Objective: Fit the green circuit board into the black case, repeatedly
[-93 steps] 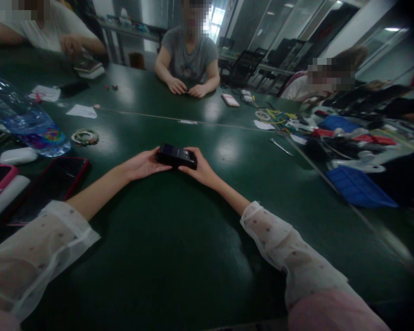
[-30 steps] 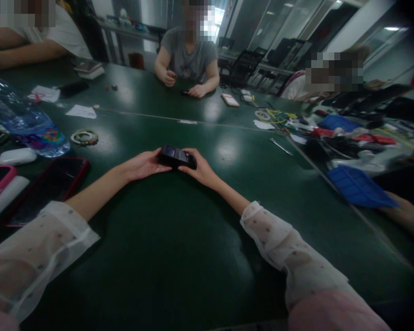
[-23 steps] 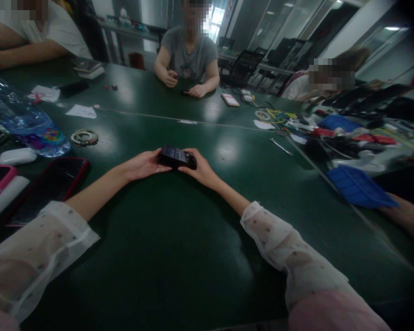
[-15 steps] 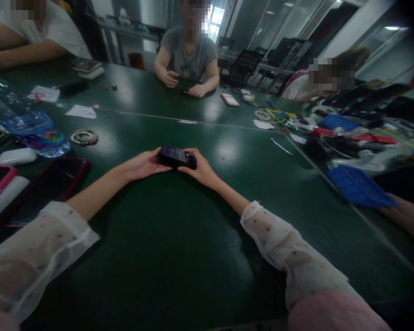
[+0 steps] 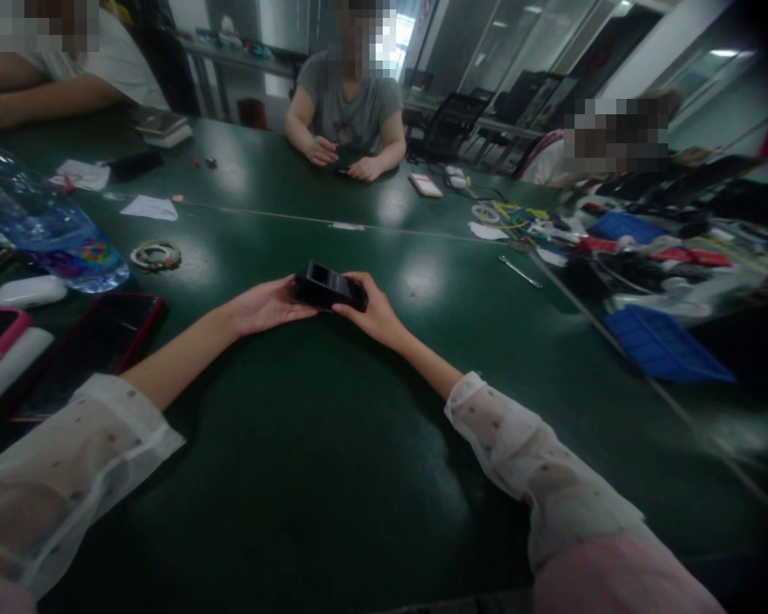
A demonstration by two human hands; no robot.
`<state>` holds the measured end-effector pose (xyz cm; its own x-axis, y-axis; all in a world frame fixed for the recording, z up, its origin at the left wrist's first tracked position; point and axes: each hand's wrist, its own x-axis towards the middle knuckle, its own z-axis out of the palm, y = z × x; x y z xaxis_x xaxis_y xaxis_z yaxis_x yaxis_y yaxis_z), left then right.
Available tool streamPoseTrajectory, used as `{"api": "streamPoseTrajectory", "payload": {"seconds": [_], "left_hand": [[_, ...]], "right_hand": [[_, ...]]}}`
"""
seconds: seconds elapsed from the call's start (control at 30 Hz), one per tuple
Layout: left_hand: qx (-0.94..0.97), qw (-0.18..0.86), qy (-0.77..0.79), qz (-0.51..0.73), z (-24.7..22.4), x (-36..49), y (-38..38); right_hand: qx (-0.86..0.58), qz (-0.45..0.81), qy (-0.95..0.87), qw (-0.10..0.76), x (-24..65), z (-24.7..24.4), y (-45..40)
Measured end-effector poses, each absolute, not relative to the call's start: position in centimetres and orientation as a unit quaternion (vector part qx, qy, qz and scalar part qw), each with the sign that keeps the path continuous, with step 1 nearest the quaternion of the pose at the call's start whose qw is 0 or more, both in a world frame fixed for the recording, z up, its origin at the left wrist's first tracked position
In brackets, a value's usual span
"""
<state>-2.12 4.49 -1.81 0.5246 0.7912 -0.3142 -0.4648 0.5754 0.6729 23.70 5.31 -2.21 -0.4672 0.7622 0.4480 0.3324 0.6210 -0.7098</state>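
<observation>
A small black handheld device (image 5: 330, 288) with a little screen and keys on its upper face is held between my two hands above the green table (image 5: 294, 443). My left hand (image 5: 269, 305) closes on its left end, the thumb side toward the screen end. On the opposite end, the fingers of my right hand (image 5: 372, 309) wrap round the case, with the thumb along the near side. The device lies slightly tilted, its right end lower. Its underside and some of my fingertips are hidden.
To the left are a water bottle (image 5: 51, 217), a phone (image 5: 93, 345), a white case (image 5: 32, 291) and a bracelet (image 5: 156, 256). Rightward lie a wrench (image 5: 520, 271), a blue tray (image 5: 662, 343) and tangled cables (image 5: 509, 215). A person in grey (image 5: 349, 102) sits opposite.
The device has tipped slightly in my hands, its screen end a little higher. Another person's hand by the blue tray has left view. The person opposite has shifted one hand a little.
</observation>
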Motion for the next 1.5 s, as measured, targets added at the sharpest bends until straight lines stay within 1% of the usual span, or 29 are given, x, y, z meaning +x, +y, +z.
{"api": "streamPoseTrajectory", "payload": {"seconds": [0.33, 0.5, 0.7, 0.87, 1.0, 1.23, 1.5], "left_hand": [[0.314, 0.815, 0.306, 0.381, -1.1, -1.8, 4.1], [0.332, 0.811, 0.290, 0.384, -1.1, -1.7, 4.0], [0.344, 0.806, 0.290, 0.385, -1.2, -1.8, 3.9], [0.342, 0.803, 0.299, 0.386, -1.2, -1.8, 3.9], [0.342, 0.806, 0.296, 0.382, -1.1, -1.8, 3.9], [0.344, 0.804, 0.304, 0.378, -0.9, -1.7, 3.8], [0.351, 0.809, 0.288, 0.373, -1.3, -1.9, 4.0]], "right_hand": [[-0.354, 0.287, -0.789, 0.412, 23.6, -2.0, 5.1], [-0.357, 0.281, -0.767, 0.454, 23.7, -2.3, 5.1], [-0.405, 0.234, -0.725, 0.505, 23.9, -2.2, 5.0], [-0.440, 0.168, -0.699, 0.538, 24.0, -1.9, 4.8], [-0.450, 0.145, -0.698, 0.539, 24.2, -2.1, 5.1], [-0.482, 0.126, -0.689, 0.526, 25.0, -3.9, 6.8], [-0.509, 0.137, -0.671, 0.521, 25.4, -5.3, 7.9]]}}
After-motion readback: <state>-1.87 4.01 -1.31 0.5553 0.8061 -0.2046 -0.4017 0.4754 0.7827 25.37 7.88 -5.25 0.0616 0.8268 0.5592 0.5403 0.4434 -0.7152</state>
